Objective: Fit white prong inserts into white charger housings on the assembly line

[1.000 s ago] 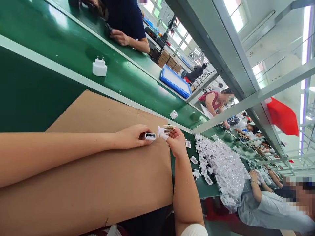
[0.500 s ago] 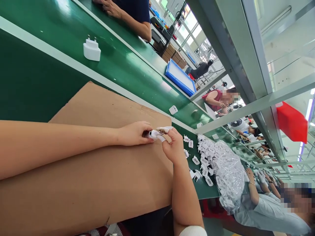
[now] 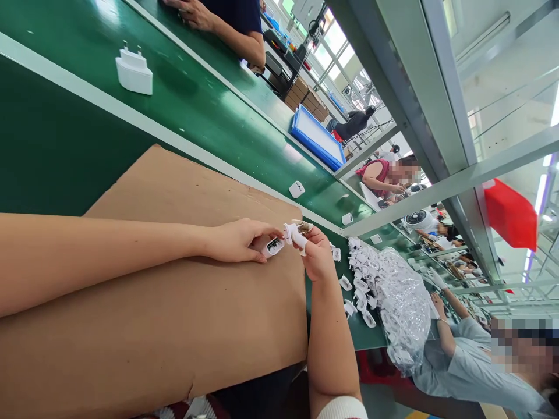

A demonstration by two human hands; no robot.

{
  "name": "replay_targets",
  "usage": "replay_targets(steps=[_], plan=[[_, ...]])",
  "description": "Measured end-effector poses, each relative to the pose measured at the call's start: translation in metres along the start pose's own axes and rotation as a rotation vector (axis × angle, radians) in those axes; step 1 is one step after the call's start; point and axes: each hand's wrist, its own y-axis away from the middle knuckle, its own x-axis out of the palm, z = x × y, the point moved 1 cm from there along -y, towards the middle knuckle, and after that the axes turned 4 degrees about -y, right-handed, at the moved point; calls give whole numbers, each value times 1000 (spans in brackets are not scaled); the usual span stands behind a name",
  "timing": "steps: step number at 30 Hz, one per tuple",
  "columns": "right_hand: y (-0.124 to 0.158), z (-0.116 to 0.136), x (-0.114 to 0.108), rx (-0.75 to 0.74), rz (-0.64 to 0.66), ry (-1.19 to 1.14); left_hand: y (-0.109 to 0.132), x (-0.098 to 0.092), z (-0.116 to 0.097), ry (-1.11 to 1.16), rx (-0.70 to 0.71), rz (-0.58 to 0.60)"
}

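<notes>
My left hand (image 3: 236,240) rests over the cardboard and grips a white charger housing (image 3: 274,248). The housing's open end faces right, with dark parts showing inside. Close beside it, my right hand (image 3: 318,254) pinches a white plug cap (image 3: 290,234) between thumb and fingers. White covers are on some of those fingertips, and one looks stained brown. A small gap separates the cap from the housing. Beneath both hands lies the brown cardboard sheet (image 3: 209,326).
A white charger with two pins (image 3: 134,72) stands on the green belt (image 3: 209,116); smaller white housings (image 3: 297,189) sit farther along. Right of the cardboard are loose white plug caps (image 3: 362,285) and a clear plastic bag (image 3: 406,302) of them. A co-worker (image 3: 471,361) sits beyond.
The cap and housing, together in my hands before, are now apart, and the housing's open end shows. Pieces on the belt have shifted left.
</notes>
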Motion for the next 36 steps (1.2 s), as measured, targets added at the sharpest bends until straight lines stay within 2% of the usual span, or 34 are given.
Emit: replay_targets(steps=[5, 9, 12, 17, 23, 27, 33, 36], plan=[[2, 2, 0, -35, -6, 100, -1, 4, 2, 81, -170, -162], [3, 3, 0, -56, 36, 118, -1, 5, 2, 82, -178, -167], [3, 4, -1, -63, 83, 111, 0, 3, 2, 103, -157, -161], [5, 6, -2, -105, 148, 170, 1, 0, 0, 55, -40, -85], [5, 5, 2, -200, 32, 234, -3, -1, 4, 8, -17, -117], [11, 5, 4, -248, 40, 355, -3, -2, 2, -28, 41, -97], [16, 9, 7, -477, 133, 641, -3, -3, 3, -24, 77, -94], [14, 7, 10, -526, 173, 727, -4, -1, 6, -12, 66, -91]])
